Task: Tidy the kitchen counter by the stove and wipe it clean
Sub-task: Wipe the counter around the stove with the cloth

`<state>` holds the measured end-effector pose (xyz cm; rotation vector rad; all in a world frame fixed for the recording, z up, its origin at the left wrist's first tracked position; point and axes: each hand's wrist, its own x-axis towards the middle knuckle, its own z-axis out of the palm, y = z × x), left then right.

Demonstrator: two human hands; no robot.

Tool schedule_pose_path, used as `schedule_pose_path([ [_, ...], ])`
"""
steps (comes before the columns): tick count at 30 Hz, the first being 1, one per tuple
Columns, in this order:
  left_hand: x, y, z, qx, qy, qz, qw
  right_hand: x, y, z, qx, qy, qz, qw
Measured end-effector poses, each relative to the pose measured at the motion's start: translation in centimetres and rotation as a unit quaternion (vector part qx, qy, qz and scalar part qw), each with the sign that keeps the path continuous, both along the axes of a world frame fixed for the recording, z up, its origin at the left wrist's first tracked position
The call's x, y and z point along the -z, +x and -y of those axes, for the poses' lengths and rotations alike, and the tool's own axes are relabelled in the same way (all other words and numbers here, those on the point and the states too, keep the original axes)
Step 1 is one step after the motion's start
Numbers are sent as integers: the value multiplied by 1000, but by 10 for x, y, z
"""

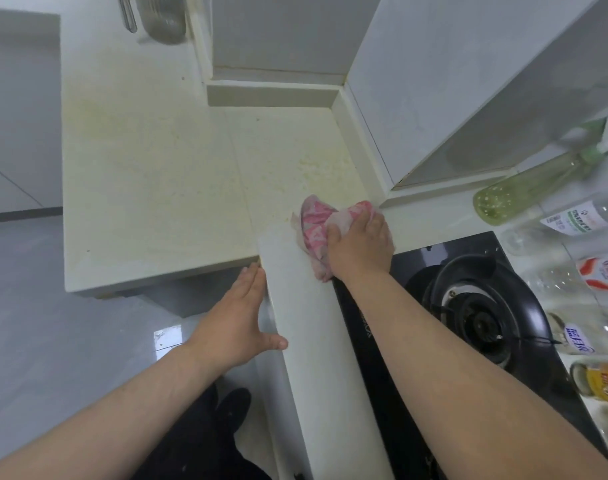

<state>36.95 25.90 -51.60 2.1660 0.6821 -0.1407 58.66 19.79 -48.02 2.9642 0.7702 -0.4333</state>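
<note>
cloth (316,230) on counter (150,188), left of stove (475,306)

Bare forearms (122,403), dark trousers (198,445)

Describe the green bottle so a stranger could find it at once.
Start at the black gas stove. Bottles run along its right side. The green bottle is the farthest one, pale green with no label showing; its neighbours are clear with printed labels.

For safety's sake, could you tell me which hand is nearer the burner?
Right. The right hand grips the cloth at the stove's corner, near the burner; the left hand rests on the counter edge, farther off.
</note>
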Motion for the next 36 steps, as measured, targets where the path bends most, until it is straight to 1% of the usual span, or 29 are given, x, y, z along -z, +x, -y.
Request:
schedule_pose_path([
  [2, 1, 0, 0, -7, 0, 1, 1000, 1, -14, -3, -21, -21, 3, 1000],
  [5, 2, 1, 0, -6, -2, 1, 1000, 1, -18, 3, -42, -38, -25, 998],
  [9, 6, 0, 0, -10, -6, -4, 1000, -7, 5, 13, -33, -51, -52, 997],
  [14, 5, 1, 0, -18, -5, -12, 1000, -6, 34, 21, -15, -50, -58, 997],
  [19, 3, 1, -1, -19, -13, -13, 1000, -2, 51, 34, -35, -38, -48, 998],
  [20, 3, 1, -1, -19, -16, -15, 1000, -3, 57, 37, -24, -36, -50, 998],
  [23, 1, 1, 0, -23, -29, -15, 999, -10, 77, 47, 50, -30, -67, 996],
  [25, 0, 1, 1, -23, -29, -13, 999, -11, 79, 47, 60, -29, -70, 995],
  [36, 2, 1, 2, -30, -50, 11, 998, -3, -12, 12, -68, -17, -59, 996],
])
